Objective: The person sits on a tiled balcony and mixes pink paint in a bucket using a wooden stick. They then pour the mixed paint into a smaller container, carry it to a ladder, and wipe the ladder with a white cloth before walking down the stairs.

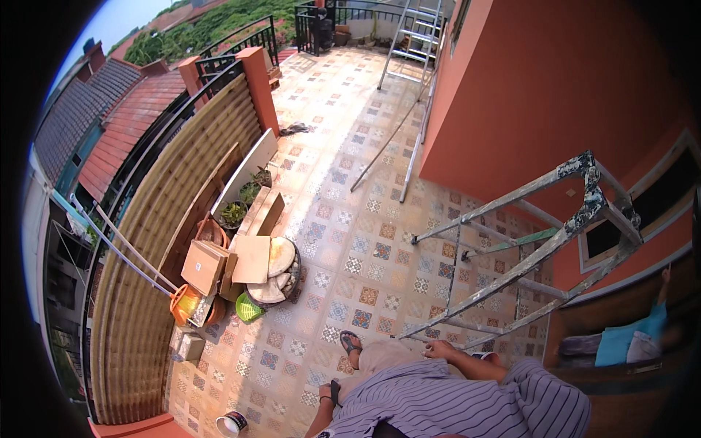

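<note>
My left hand (326, 393) is low in front of me, beside my striped shirt. Its fingers look closed around a small dark object (335, 394), whose kind is too unclear to name. My right hand (439, 350) is held in front of my right leg, fingers curled, close to the lower end of a paint-spattered metal stepladder (515, 281). Whatever those fingers may hold is hidden. One sandalled foot (351, 343) stands on the patterned tile floor (321, 310).
A paint can (232, 423) stands low at the left. Boxes (204, 266), stone pieces (283, 255), a green basket (249, 308) and potted plants (234, 214) line the corrugated fence (164, 255). Another ladder (414, 44) leans farther off. A person in turquoise (626, 342) is at the right.
</note>
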Demonstrator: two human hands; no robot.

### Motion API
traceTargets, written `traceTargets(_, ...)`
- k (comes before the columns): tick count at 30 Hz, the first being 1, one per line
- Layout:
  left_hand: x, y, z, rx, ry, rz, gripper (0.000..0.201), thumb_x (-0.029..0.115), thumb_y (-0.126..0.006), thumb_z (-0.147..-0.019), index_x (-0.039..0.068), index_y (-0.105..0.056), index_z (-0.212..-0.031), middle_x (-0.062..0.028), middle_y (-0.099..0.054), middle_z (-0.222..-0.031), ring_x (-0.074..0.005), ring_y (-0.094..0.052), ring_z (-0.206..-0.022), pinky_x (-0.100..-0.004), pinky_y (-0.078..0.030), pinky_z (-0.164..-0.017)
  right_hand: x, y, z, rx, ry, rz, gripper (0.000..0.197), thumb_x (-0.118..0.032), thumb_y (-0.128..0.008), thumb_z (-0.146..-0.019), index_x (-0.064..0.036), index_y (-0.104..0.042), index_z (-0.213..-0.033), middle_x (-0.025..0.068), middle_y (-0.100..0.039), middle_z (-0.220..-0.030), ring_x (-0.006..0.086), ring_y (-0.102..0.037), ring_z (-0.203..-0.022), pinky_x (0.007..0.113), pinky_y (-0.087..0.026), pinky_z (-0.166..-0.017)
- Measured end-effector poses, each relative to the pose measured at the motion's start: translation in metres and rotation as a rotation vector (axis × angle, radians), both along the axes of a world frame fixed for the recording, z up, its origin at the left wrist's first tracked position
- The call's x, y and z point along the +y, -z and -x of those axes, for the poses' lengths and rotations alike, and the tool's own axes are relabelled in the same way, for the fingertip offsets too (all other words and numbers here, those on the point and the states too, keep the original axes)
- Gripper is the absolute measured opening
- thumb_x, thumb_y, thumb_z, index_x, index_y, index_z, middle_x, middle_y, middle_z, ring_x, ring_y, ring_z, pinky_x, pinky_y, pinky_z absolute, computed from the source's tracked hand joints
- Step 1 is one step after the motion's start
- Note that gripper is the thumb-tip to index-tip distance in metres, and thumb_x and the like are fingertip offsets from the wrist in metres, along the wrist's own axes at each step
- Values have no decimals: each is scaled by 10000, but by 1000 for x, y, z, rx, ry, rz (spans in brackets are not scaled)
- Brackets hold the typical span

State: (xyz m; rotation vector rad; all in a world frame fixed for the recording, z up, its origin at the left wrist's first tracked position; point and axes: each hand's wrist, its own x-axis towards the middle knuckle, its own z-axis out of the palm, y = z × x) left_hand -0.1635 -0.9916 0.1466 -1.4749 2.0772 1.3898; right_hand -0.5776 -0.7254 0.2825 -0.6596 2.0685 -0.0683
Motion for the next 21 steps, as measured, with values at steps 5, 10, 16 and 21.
traceTargets(5,-58,-19,37,97,-458,19,227,171,-689,-872,-43,-762,-888,-160,-726,-740,-253,-682,-620,-398,-558,-591,-27,-10,12,-11,66,53,590,-456,-758,-864,-25,-729,-1266,254,-729,-1218,387,-673,-1215,445,-518,-1049)
traceTargets(10,-108,-19,50,383,-1140,-370,203,112,-627,-885,-31,-758,-825,-136,-706,-738,-230,-638,-560,-349,-527,-536,-35,-21,21,1,88,52,576,-449,-765,-867,-22,-732,-1252,253,-731,-1207,383,-675,-1207,448,-521,-1042)
traceTargets(16,-121,6,51,196,-192,275,189,79,-630,-892,9,-806,-891,-137,-732,-770,-219,-698,-622,-359,-569,-603,-29,-14,23,0,154,-9,572,-470,-766,-869,-30,-740,-1234,238,-722,-1244,379,-666,-1224,451,-523,-1029)
traceTargets(21,-120,21,59,-35,67,380,261,241,-664,-871,20,-801,-854,-159,-745,-757,-271,-730,-661,-408,-564,-626,-31,10,22,-24,121,-58,571,-459,-776,-877,-52,-721,-1274,203,-750,-1197,352,-708,-1143,436,-549,-977)
